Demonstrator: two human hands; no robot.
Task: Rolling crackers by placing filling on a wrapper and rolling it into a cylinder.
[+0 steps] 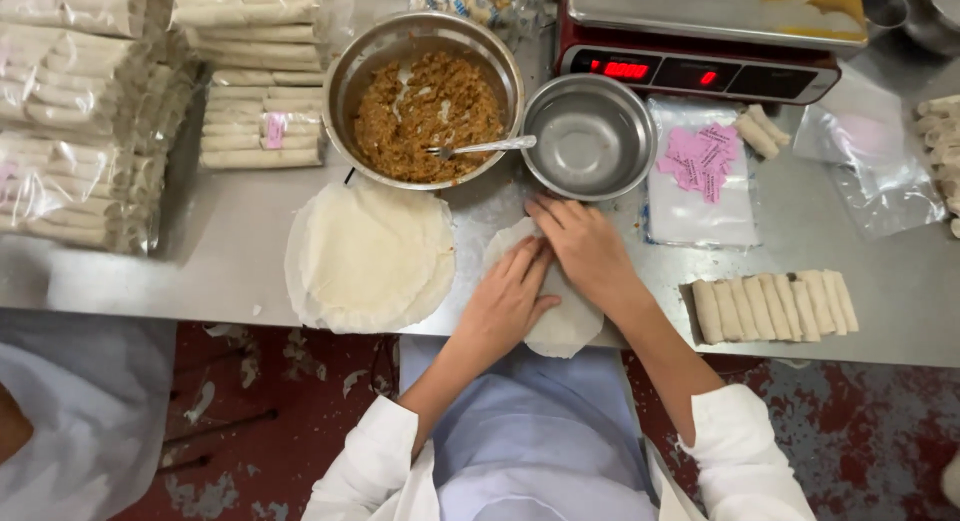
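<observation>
Left hand [505, 303]: lying flat, fingers stretched and released, pressing down on a single round wrapper [560, 316], gripping nothing.
Right hand [583, 249]: also spread flat, fingertips pointing up-left, crossing just over the left hand and pressing on the same wrapper; not clenching.
Wrapper: pale, thin, lying on the steel worktop [230, 251] at its near edge, lower rim hanging slightly over; mostly hiding under both hands.
Stack of round wrappers [370, 256]: sitting just left of the hands, touching the worktop, near edge overhanging a little.
Large metal bowl of brown minced filling [425, 101]: standing beyond the stack, a spoon [485, 146] resting in it with handle pointing right.
Empty small metal bowl [590, 136]: standing just right of the filling bowl, directly beyond the right hand.
Row of finished rolls [775, 306]: lying side by side on the worktop, right of the right forearm, well apart from the wrapper.
Clear bag with pink paper slips [700, 171]: lying flat right of the empty bowl.
Red digital scale [700, 76]: standing at the far edge, displays glowing.
Bagged packs of rolls [90, 111]: piling up at far left, several bearing pink slips.
Loose rolls and clear bags [880, 171]: lying at far right.
</observation>
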